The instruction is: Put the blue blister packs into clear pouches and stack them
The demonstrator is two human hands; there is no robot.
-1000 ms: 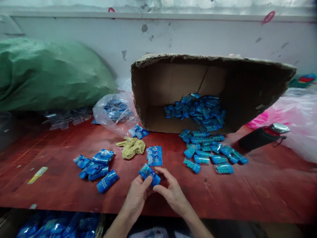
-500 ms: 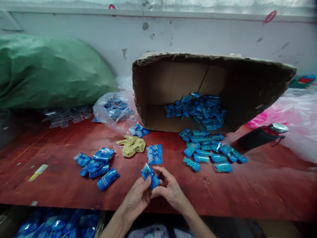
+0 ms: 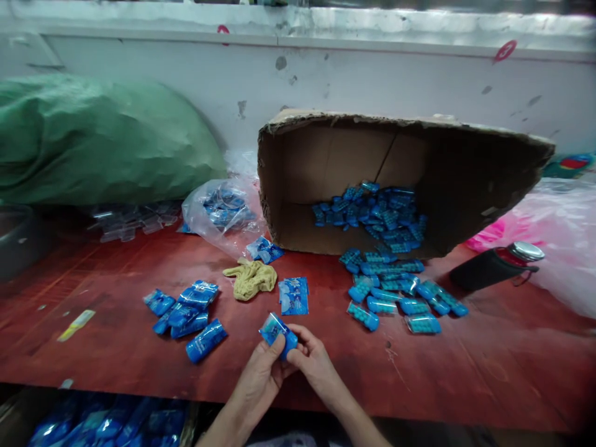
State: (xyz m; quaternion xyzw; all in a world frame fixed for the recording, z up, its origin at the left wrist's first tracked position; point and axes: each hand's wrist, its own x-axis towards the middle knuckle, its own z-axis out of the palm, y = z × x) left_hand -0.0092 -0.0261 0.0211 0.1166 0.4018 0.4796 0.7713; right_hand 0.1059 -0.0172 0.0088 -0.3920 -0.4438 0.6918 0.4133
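Between my two hands, over the table's front edge, is a small blue packet with a clear end (image 3: 274,328). My left hand (image 3: 265,366) grips it with the thumb on top. The fingers of my right hand (image 3: 313,357) are closed on its right end. Just beyond lie flat blue printed sleeves (image 3: 293,295). To the left sits a pile of blue wrapped packets (image 3: 186,310), with a single packet (image 3: 206,341) nearer me. On the right, several clear-and-blue packs of small turquoise balls (image 3: 386,292) are spread out.
A cardboard box (image 3: 298,239) lies on its side, holding more packs. A yellow-green glove (image 3: 251,279), a black flask (image 3: 488,268), a plastic bag of blue sleeves (image 3: 223,211) and a green sack (image 3: 107,143) stand around. Below the table's left edge is a bin of blue packets (image 3: 107,422).
My right fingers have closed in against the packet's right end, and the packet is tilted more to the left. The whole view has shifted slightly.
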